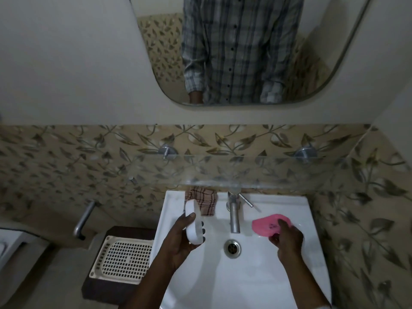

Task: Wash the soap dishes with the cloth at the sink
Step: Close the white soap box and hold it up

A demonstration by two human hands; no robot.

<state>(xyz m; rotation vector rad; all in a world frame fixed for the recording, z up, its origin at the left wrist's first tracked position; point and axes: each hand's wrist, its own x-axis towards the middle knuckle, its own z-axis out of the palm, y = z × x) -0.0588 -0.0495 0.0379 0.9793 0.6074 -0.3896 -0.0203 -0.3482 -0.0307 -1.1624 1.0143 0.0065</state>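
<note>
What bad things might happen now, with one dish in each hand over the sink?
1. The left hand holds the white dish up on its edge over the sink; if wet, it might slip and drop into the basin.
2. The right hand only pinches the pink dish at one end, so it could slide away.
3. The cloth lies behind, by the tap; with both hands full, grabbing it looks awkward.

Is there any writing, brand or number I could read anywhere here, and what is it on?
No readable text.
Pink soap dish: a dark mark in its middle, too blurred to read.
White soap dish, tap, checked cloth, sink: no lettering shows.
</note>
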